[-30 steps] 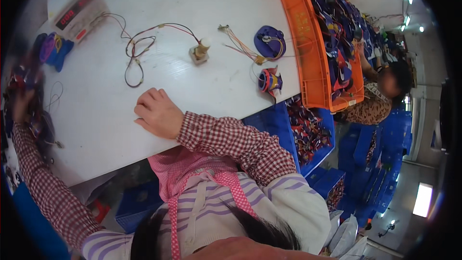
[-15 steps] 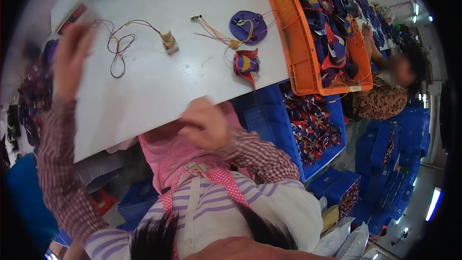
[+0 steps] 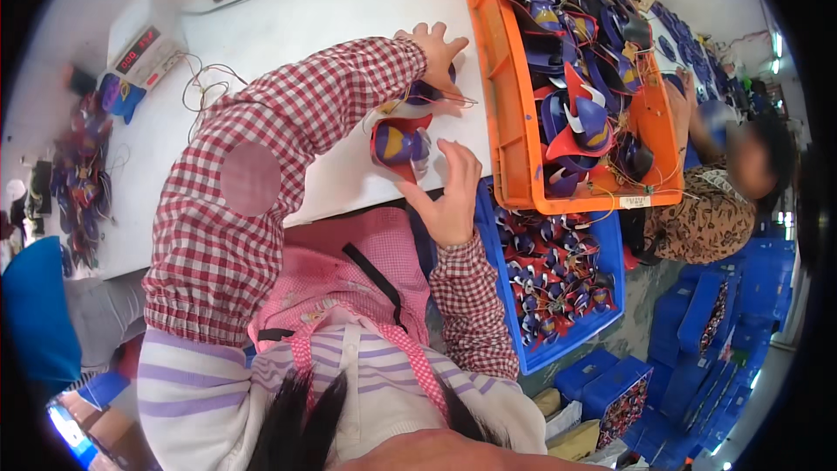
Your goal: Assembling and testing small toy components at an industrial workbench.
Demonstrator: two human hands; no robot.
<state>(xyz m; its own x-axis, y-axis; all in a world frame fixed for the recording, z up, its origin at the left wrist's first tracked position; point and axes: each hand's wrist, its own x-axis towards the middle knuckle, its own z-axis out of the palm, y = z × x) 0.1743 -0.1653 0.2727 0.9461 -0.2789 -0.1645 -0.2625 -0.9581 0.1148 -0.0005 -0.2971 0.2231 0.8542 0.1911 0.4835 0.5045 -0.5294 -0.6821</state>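
Note:
My left hand [image 3: 438,57] reaches across the white table with its fingers spread, above a round purple plastic part [image 3: 423,96] that it partly covers. Nearer to me lies a purple plastic shell [image 3: 399,145] with a yellow patch and red pointed wings. Beside that shell is my right hand [image 3: 453,201], thumb and fingers apart around nothing. Thin wires lie by the purple parts, mostly hidden under my left arm.
An orange crate [image 3: 514,113] heaped with purple and red parts stands at the right. Below it, a blue crate [image 3: 567,337] holds more. At the far left are a meter box [image 3: 144,57] with a red display and loose wires [image 3: 207,78]. A co-worker [image 3: 706,209] sits beyond the orange crate.
My left hand has swung from the far left across to the round purple part. My right hand has moved from the table's front edge rightward and up beside the winged shell.

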